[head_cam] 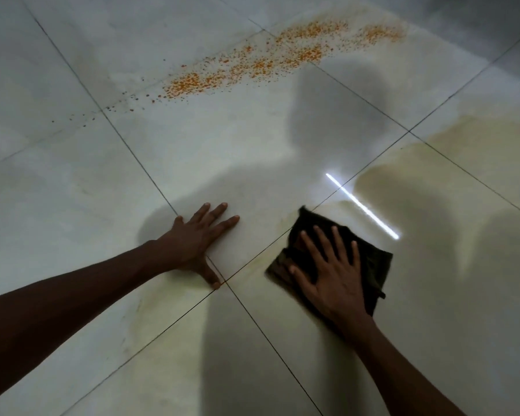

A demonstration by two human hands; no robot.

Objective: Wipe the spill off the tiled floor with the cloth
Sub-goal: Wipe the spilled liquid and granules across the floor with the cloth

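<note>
A dark cloth (370,265) lies flat on the pale tiled floor (72,205), right of centre. My right hand (330,274) presses on it with fingers straight and spread. My left hand (197,241) rests flat on the bare tile to the left, fingers spread, holding nothing. A band of orange specks, the spill (252,64), runs across the tiles at the far top, well away from both hands. A yellowish wet film (451,163) covers the tiles around and to the right of the cloth.
Dark grout lines (132,157) cross the floor diagonally. A bright strip of reflected light (362,205) lies just beyond the cloth. Soft shadows fall over the middle tiles.
</note>
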